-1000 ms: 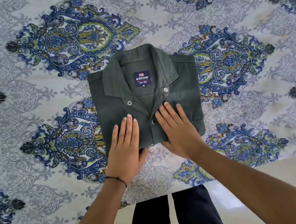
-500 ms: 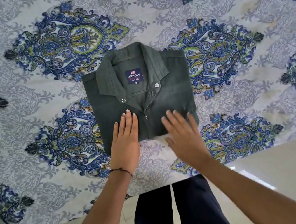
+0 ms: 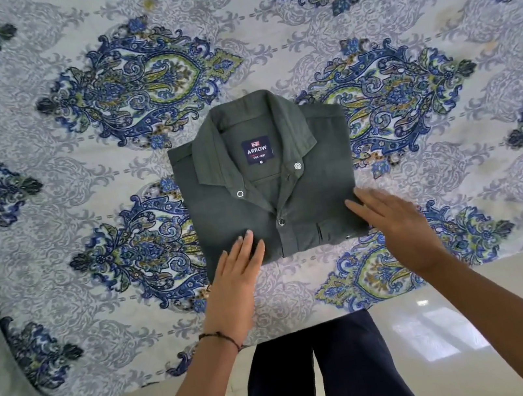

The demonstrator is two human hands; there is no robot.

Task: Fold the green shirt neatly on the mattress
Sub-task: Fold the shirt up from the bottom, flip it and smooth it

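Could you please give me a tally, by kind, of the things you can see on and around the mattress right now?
Green shirt, folded: 1
Patterned bedsheet on the mattress: 1
Hands: 2, left hand and right hand
Wrist thread on the left wrist: 1
Total: 5

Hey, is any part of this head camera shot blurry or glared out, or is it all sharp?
Head view: the right hand is smeared by motion blur at the fingers; the left hand and the green shirt, label included, are sharp; window glare shines on the floor; wide-angle distortion bows the patterned bedsheet at the edges.
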